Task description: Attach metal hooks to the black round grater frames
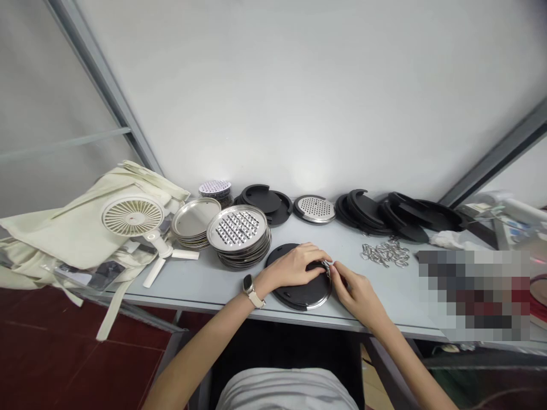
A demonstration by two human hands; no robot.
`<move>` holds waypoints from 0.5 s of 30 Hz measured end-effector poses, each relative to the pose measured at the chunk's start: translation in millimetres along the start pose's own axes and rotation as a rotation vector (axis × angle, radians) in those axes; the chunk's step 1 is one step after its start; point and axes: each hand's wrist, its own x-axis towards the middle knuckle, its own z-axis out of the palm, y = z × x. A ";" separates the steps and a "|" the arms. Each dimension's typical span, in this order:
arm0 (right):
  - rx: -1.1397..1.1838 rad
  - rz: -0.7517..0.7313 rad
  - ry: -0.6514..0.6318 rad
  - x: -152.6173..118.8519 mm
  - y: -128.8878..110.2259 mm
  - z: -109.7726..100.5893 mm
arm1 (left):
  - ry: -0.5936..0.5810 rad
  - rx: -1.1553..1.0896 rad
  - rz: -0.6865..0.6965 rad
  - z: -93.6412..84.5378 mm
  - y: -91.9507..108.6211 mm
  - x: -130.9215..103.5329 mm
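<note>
Across the frame runs the worktop [171, 291]. At its lower centre lies a black disc [304, 291], apparently steadied by the left hand [299, 265], fingers bent over it. The right hand [351, 289] pinches a small metal clip [327, 266] at the disc's rim, probably for precise placement.

Could not make out small metal piece [327, 265], partly covered by left hand [299, 266] and right hand [356, 291] | lost part of black disc [301, 295] beneath left hand | found mosaic patch [482, 296] unreadable | lost cream cloth [64, 233] past left edge, red item [539, 302] past right, shirt [286, 392] past bottom
</note>
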 end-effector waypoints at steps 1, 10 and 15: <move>0.003 0.006 -0.007 -0.3 0.5 0.1 | 0.002 0.005 0.009 0.0 -0.1 0.1; 0.005 0.059 -0.077 -0.5 4.2 2.5 | 0.017 0.058 0.009 0.1 -1.2 0.8; 0.003 0.050 -0.078 0.3 4.0 3.0 | 0.014 0.046 0.007 0.5 -1.2 0.9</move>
